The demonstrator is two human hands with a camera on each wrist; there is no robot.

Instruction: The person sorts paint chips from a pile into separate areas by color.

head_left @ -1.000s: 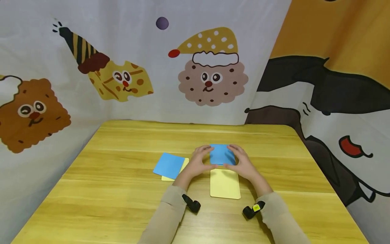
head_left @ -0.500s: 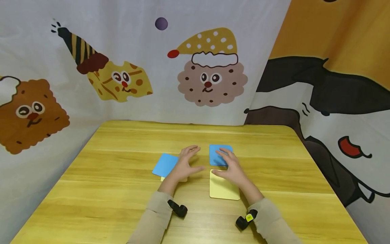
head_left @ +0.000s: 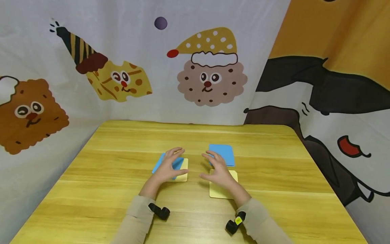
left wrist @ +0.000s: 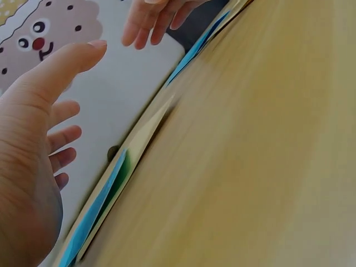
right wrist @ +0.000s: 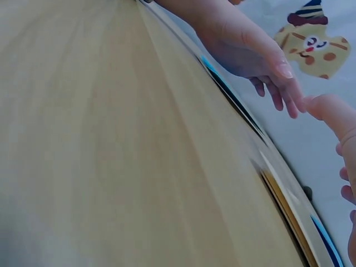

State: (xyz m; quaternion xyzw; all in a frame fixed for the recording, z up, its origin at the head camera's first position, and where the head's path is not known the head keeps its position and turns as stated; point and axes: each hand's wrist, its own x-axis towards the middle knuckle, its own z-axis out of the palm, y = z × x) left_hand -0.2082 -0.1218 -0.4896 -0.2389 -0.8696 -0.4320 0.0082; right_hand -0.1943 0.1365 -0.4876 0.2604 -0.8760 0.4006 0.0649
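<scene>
My left hand [head_left: 167, 169] hovers, fingers spread and holding nothing, over a blue square card [head_left: 157, 166]. That card lies askew on a yellow square card [head_left: 184, 176], whose right and front edges show. To the right, my right hand [head_left: 220, 173] is also held above the table with nothing in it. Behind it lies a second blue card [head_left: 224, 154]; below it a second yellow card [head_left: 217, 192] is partly covered by the hand and wrist. In the right wrist view the yellow pile [right wrist: 286, 214] shows layered edges.
The cards lie on a wooden table [head_left: 100, 189]. A printed cloth [head_left: 128, 112] with cartoon biscuits and cheese hangs behind its far edge. Small black cameras [head_left: 159, 211] are strapped to both sleeves.
Both hands have moved left, away from the right-hand blue card, and are farther apart. My left hand has come over the left-hand cards. The cards stay in place.
</scene>
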